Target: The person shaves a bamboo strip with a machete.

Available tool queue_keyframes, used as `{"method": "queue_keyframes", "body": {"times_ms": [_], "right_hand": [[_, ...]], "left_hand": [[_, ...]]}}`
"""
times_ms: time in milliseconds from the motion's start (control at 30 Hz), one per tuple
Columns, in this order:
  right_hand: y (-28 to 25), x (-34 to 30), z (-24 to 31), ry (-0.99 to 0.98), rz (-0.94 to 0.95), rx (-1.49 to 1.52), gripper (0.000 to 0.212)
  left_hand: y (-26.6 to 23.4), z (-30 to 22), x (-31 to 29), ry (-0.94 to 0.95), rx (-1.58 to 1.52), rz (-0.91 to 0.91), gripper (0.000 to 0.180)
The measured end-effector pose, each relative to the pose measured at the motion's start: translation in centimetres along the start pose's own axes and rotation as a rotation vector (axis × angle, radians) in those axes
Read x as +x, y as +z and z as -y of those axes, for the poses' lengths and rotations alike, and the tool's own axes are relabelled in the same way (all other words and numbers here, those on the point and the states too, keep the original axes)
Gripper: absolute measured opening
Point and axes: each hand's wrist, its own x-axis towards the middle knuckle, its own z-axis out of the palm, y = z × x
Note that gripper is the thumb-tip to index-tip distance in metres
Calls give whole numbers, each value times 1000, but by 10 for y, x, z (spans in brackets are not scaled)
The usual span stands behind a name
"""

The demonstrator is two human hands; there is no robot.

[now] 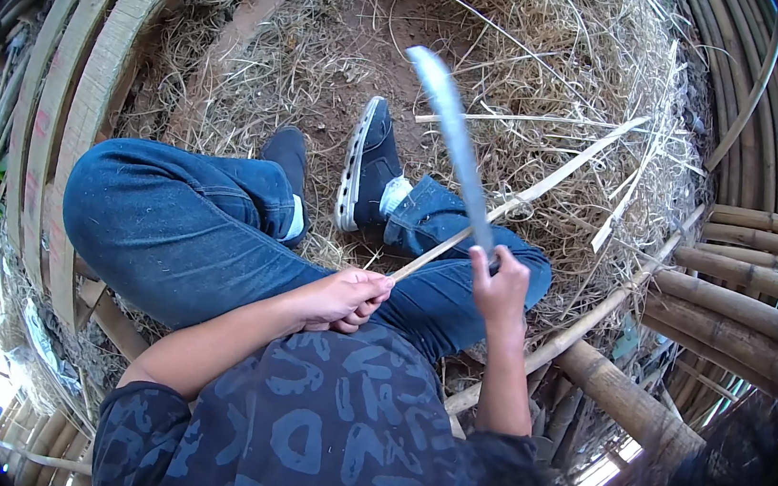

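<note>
The pale strip (527, 196) slants across your right leg, from your left hand (344, 301) up to its far end above the straw (614, 34) on your right. Your left fingers are pressed together, pinching its near end in front of your shirt (292, 424). Your right hand (501, 289) has its fingers curled around the grip of a long knife (460, 146), its blade rising away from you with the tip over the ground. The blade crosses the strip in view; whether they touch, you cannot tell from here.

As for progress, the strip appears already split off as a separate length, slim near your left hand and broader, flatter further out. The narrow near part may already be trimmed and the broad part left to thin, but that is only a judgement; no finished shape shows.

Around this, your jeans (175, 228) spread with the knees bent outward, and your dark shoes (374, 160) stand on littered ground. Wooden slats (100, 85) rise at your left, and bamboo poles (736, 311) lie stacked at your right.
</note>
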Motion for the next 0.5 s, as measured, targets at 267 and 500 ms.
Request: {"method": "queue_keyframes", "body": {"times_ms": [267, 500], "right_hand": [[-7, 20, -31, 58, -129, -107, 52], [4, -5, -16, -313, 22, -206, 54]], "left_hand": [[-3, -1, 1, 4, -34, 7, 29], [-6, 2, 0, -10, -60, -14, 29]]}}
